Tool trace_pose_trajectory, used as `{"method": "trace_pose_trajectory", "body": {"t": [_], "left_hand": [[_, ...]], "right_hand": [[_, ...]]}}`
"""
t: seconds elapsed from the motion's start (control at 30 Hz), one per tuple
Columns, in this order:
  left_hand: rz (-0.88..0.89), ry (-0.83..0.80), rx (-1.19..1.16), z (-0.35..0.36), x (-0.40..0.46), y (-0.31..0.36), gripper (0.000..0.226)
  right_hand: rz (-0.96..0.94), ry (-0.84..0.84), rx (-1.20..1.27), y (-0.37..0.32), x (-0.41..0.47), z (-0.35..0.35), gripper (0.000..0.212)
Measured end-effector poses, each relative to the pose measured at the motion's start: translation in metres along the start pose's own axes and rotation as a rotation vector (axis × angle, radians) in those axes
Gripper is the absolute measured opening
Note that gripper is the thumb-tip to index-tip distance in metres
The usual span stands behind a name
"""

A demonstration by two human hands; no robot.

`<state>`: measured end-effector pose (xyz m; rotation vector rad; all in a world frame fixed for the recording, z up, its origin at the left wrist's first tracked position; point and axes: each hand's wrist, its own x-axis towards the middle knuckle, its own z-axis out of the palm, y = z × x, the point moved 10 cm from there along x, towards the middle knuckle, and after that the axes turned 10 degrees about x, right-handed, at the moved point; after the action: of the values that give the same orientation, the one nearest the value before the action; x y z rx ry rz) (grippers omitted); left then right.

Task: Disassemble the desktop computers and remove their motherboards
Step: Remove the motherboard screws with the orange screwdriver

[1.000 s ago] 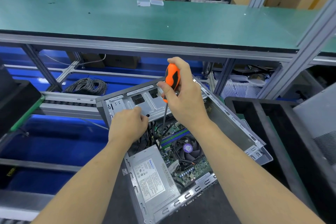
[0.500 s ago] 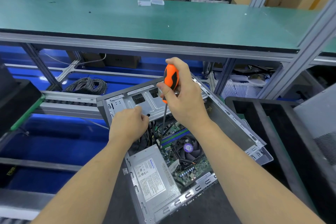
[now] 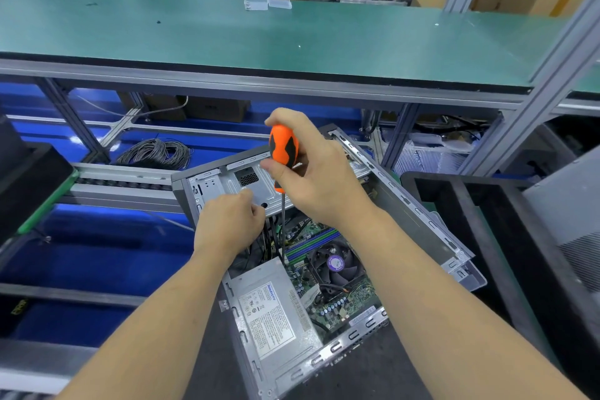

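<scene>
An open grey desktop computer case (image 3: 418,214) lies on its side in front of me. Inside are the green motherboard (image 3: 344,299), a black CPU fan (image 3: 334,265) and a silver power supply (image 3: 272,312). My right hand (image 3: 319,172) grips an orange and black screwdriver (image 3: 283,149). Its thin shaft points straight down into the case beside the memory slots. My left hand (image 3: 229,226) is curled over the dark cables at the drive cage (image 3: 224,185). What its fingers hold is hidden.
A green workbench top (image 3: 292,32) runs across above the case. A coil of grey cable (image 3: 156,153) lies behind on the left. A black tray (image 3: 506,237) stands to the right with another grey case (image 3: 568,208) beyond it. A dark bin edge (image 3: 29,178) sits at the left.
The screwdriver handle has turned slightly in my right hand and sits a little lower. My left hand and the case stay where they were.
</scene>
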<state>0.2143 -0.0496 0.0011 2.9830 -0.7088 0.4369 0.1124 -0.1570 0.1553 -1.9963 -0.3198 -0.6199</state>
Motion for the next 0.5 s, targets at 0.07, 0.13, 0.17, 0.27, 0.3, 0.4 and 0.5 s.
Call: {"method": "trace_pose_trajectory", "body": {"t": [0.07, 0.13, 0.17, 0.27, 0.3, 0.4, 0.5], "left_hand": [[0.0, 0.002, -0.004, 0.001, 0.001, 0.0, 0.02], [-0.002, 0.001, 0.008, 0.001, 0.001, 0.0, 0.021], [-0.002, 0.005, 0.017, 0.001, 0.001, 0.0, 0.022], [-0.005, 0.02, 0.022, 0.001, 0.0, 0.0, 0.024], [-0.003, 0.021, 0.02, 0.0, 0.0, 0.0, 0.023], [0.003, 0.005, 0.01, 0.0, 0.0, 0.001, 0.019], [0.005, -0.03, 0.005, 0.0, 0.0, 0.003, 0.021]], "right_hand": [[0.034, -0.061, -0.011, -0.006, 0.006, -0.001, 0.036], [0.021, -0.103, -0.232, -0.018, 0.019, -0.004, 0.016], [0.034, -0.113, -0.392, -0.024, 0.027, -0.004, 0.025], [0.098, -0.232, -0.85, -0.034, 0.046, 0.002, 0.054], [0.099, -0.289, -0.943, -0.037, 0.049, 0.007, 0.055], [0.064, -0.496, -1.034, -0.04, 0.054, 0.025, 0.04], [0.031, -0.829, -0.845, -0.043, 0.042, 0.049, 0.012]]}}
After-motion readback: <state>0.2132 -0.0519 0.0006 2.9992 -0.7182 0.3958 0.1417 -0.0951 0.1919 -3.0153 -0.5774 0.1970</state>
